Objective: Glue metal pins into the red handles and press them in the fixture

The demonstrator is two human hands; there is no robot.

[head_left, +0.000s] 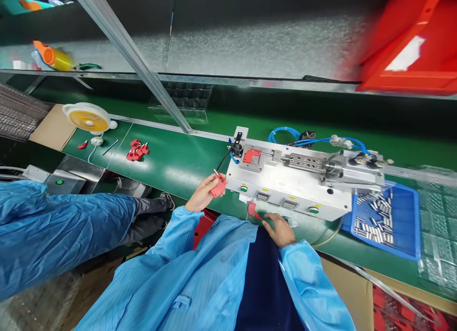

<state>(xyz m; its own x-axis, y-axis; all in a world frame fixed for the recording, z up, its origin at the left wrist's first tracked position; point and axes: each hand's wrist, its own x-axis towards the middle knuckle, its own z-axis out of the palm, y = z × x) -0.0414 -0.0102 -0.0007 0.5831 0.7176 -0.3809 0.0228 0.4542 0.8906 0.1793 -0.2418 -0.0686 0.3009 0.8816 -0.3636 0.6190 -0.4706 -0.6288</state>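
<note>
My left hand (202,194) pinches a red plastic part (218,187) with a metal pin sticking out of its top, just left of the machine's front corner. My right hand (281,230) is at the bench's front edge, thumb and forefinger closed at the end of a second red plastic part (252,210). Another red part (252,155) sits in the holder of the metal press fixture (274,178), in line with its rod. The fixture's front panel carries green buttons (313,210) and small counters (263,196).
A blue bin (410,226) of metal pins stands right of the fixture. Several red parts (137,151) lie on the green bench (167,159) at left, near a fan (89,118). A co-worker's blue sleeve (64,226) is at left. A shelf with a red bin (421,45) hangs above.
</note>
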